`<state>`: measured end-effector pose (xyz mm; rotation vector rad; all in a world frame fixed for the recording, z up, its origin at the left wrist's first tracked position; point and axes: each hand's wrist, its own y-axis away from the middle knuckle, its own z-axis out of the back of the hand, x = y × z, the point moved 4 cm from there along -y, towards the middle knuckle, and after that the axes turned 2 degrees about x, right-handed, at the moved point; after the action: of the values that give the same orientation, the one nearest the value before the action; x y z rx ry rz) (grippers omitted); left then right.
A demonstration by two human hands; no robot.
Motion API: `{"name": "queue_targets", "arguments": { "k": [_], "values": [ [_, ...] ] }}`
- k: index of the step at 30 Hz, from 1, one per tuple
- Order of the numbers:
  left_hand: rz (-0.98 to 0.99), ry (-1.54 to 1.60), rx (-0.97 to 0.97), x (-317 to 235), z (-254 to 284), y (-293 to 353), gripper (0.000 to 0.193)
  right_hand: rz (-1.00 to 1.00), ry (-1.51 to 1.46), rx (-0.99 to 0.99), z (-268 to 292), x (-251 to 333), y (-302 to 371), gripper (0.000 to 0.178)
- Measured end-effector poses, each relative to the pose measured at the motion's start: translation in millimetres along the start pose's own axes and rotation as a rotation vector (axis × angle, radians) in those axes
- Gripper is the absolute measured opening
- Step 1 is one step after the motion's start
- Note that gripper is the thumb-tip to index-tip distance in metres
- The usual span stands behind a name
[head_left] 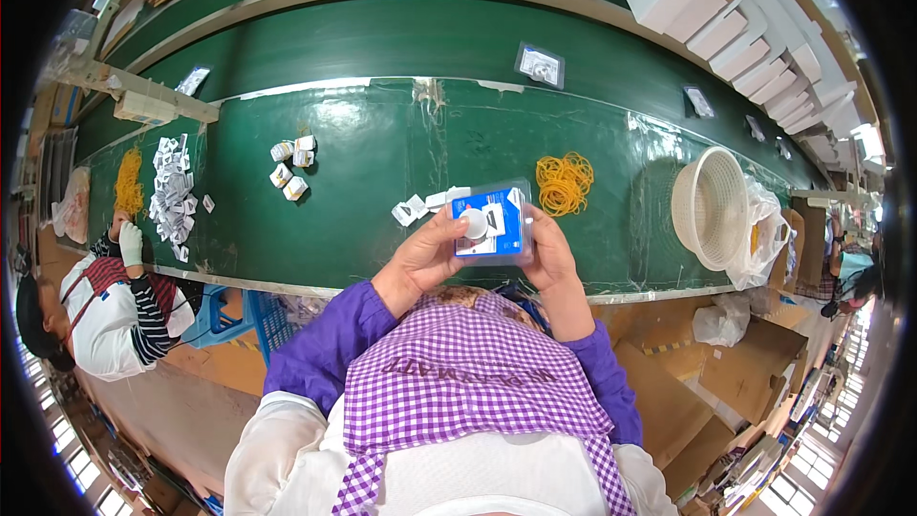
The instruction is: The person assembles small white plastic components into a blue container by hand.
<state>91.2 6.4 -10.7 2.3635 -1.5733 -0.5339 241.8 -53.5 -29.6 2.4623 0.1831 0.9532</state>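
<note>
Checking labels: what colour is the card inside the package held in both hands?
Mostly blue, with white areas; the card shows best in the head view.

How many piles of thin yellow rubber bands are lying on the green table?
2: one yellow band pile right of the blue plastic-covered package, another pile far left, beside small white pieces. Others may be hidden.

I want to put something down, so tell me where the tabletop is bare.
Bare green tabletop lies between the small bundles and the loose white pieces beyond the left hand, and between the yellow bands and the white basket. It's crowded around the held package and at far left: heaped white pieces beside more yellow bands.
</note>
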Motion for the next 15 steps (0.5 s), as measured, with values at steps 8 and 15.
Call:
{"name": "queue_targets", "arguments": {
  "k": [8,15],
  "values": [
    [-0.253,-0.254,-0.314,-33.0,0.8,8.9,0.041,0.154,-0.211,0.011,-41.6,27.6,32.5,0.077],
    [-0.290,-0.576,-0.299,-28.2,-15.4,5.3,0.044,0.365,0.639,0.093,-33.2,26.3,18.7,0.112]
  ]
}}
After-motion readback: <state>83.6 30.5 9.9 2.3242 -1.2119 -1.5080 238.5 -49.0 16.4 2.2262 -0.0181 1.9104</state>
